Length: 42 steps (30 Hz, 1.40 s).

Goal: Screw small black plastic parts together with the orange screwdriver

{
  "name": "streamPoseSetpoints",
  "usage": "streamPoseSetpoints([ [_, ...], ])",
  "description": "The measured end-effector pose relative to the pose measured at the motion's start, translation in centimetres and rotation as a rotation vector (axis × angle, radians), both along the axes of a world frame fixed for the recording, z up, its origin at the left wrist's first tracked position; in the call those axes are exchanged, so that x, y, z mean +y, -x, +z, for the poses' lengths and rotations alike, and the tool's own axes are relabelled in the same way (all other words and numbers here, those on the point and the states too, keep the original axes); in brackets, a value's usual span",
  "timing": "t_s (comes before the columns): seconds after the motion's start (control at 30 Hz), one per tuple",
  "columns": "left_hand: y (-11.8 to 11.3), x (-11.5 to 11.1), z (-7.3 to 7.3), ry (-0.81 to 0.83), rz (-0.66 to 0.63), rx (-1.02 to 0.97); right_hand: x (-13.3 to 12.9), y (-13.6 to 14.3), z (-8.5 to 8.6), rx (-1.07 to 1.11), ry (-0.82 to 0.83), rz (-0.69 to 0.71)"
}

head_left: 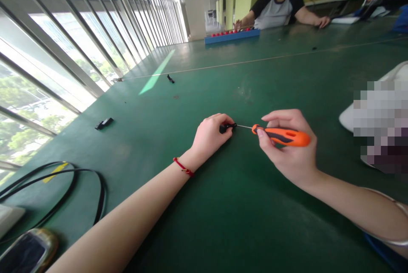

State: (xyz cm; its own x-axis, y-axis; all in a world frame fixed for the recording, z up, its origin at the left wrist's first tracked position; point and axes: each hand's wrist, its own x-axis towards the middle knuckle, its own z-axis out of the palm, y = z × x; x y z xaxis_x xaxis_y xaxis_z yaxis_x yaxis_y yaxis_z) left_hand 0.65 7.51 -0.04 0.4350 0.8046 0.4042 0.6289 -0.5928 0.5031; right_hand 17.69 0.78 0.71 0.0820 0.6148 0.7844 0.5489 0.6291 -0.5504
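My left hand [213, 132] rests on the green table [204, 209] with its fingers closed around a small black part [225, 128]. In my right hand [295, 154] is a screwdriver [287, 136] with an orange and black handle, held nearly level between thumb and fingers. Its thin metal shaft points left, and the tip meets the right end of the black part. Much of that part is hidden by my left fingers, so its exact kind does not show.
Two more small black pieces, one nearer [104, 123] and one farther [171, 79], lie to the left. Black cable [102, 192] and a phone [27, 251] are at lower left. A metal railing [95, 22] borders the table. Across it sits a person [274, 11] behind a blue rack [232, 37].
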Motion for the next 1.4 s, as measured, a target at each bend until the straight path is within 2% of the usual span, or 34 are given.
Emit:
streamPoseSetpoints([
  [0.1,-0.05,0.03,0.05,0.0,0.005,0.007,0.25,-0.1,-0.07,0.079,-0.047,0.051],
  [0.3,-0.1,0.05,0.06,0.002,-0.005,-0.01,-0.24,0.07,0.32,-0.136,0.055,0.009],
  [0.4,-0.08,-0.03,0.05,0.005,-0.001,-0.008,-0.28,0.08,0.07,-0.053,0.064,0.012],
  [0.53,-0.06,-0.08,0.04,0.007,0.002,-0.001,0.19,-0.14,-0.22,0.045,-0.035,0.041],
  [0.8,-0.01,-0.03,0.13,0.008,0.001,0.007,-0.27,0.13,0.37,-0.176,0.02,-0.012],
  [1.0,-0.05,-0.03,0.16,0.004,0.002,0.014,0.24,-0.08,-0.32,0.027,-0.064,0.016],
  [1.23,0.0,0.03,0.06,0.001,-0.008,0.006,-0.12,0.07,0.26,-0.153,0.045,-0.028],
  [1.4,0.02,0.04,0.1,0.002,0.0,0.011,0.11,-0.01,-0.2,0.035,-0.018,0.036],
])
